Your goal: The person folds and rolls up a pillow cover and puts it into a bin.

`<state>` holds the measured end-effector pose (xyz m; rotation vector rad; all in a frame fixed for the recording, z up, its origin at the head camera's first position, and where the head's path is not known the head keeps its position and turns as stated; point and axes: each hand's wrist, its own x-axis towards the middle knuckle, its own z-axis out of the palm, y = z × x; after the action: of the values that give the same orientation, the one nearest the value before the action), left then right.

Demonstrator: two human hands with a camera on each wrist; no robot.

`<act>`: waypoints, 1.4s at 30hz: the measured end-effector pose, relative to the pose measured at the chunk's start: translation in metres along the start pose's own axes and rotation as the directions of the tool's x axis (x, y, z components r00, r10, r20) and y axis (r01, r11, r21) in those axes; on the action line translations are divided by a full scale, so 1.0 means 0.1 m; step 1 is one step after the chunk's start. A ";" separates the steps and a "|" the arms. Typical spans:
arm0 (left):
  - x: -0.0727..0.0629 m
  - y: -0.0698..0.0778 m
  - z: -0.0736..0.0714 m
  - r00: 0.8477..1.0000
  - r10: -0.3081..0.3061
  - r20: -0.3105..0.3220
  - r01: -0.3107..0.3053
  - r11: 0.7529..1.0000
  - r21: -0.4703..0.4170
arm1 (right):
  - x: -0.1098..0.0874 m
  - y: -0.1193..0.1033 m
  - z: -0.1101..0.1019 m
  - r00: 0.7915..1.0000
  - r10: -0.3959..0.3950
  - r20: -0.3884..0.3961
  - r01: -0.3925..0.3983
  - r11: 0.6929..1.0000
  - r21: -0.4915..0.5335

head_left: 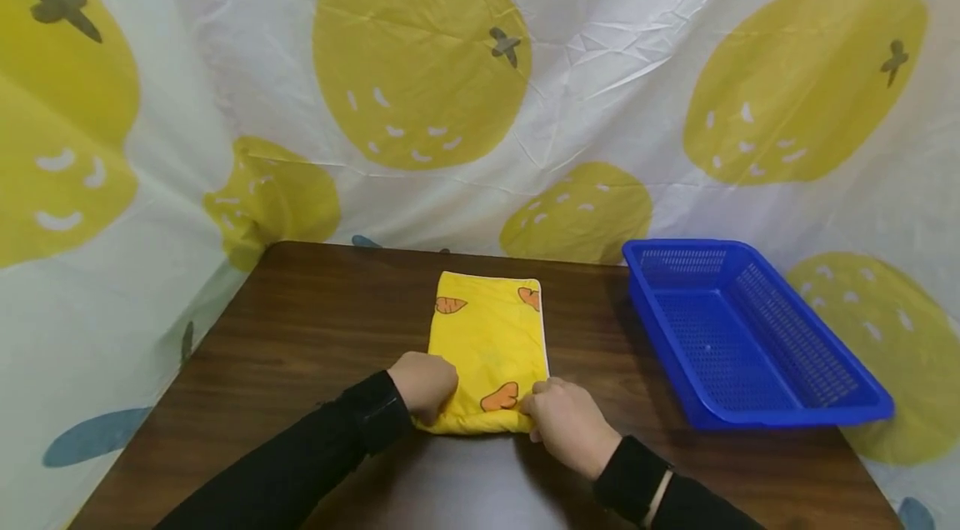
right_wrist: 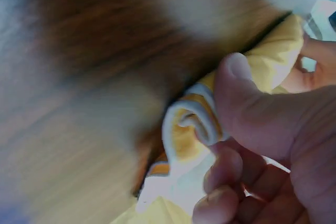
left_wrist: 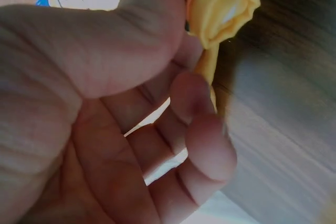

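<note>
A yellow cloth printed with orange carrots lies lengthwise on the brown table, its near end rolled up. White edging runs along its right side. My left hand grips the left end of the roll; in the left wrist view the thumb presses the yellow fabric while the lower fingers curl below. At the opposite end my right hand pinches the roll between thumb and fingers. The right wrist view shows the spiral of the rolled end, with white edging, beside the thumb.
A blue plastic basket with perforated walls stands on the right side of the table. Behind and to the left hangs a white curtain with large yellow fruit prints, meeting the table's back edge.
</note>
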<state>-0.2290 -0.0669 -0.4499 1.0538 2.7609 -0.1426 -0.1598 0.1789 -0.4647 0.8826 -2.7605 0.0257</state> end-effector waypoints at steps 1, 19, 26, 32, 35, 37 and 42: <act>0.03 -0.02 0.00 1.000 0.002 0.013 -0.002 1.000 -0.025 | -0.01 -0.01 -0.02 1.000 0.012 0.015 -0.012 1.000 -0.001; 0.19 -0.22 -0.04 0.990 -0.051 0.134 0.072 0.985 -0.155 | 0.06 0.19 -0.10 0.957 0.119 0.266 -0.224 0.885 0.408; -0.17 -0.04 0.11 0.968 0.043 -0.249 -0.044 0.999 0.000 | 0.05 0.19 -0.08 0.951 0.125 0.283 -0.239 0.879 0.412; -0.45 0.09 0.21 0.900 0.117 -0.420 -0.062 0.988 0.142 | 0.06 0.22 -0.12 0.943 0.143 0.299 -0.266 0.865 0.425; -0.47 0.10 0.28 0.884 0.121 -0.452 -0.067 0.989 0.132 | 0.07 0.25 -0.13 0.933 0.140 0.332 -0.283 0.854 0.435; -0.47 0.08 0.31 0.882 0.097 -0.462 -0.057 0.993 0.100 | 0.08 0.26 -0.13 0.927 0.138 0.349 -0.292 0.850 0.438; -0.47 0.02 0.37 0.892 0.029 -0.450 -0.036 0.999 -0.006 | 0.11 0.24 -0.10 0.926 0.130 0.355 -0.288 0.851 0.440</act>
<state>-0.1883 -0.1016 -0.4769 1.2661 3.1386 0.1485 -0.1798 0.1935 -0.4509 0.7259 -3.2067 0.7122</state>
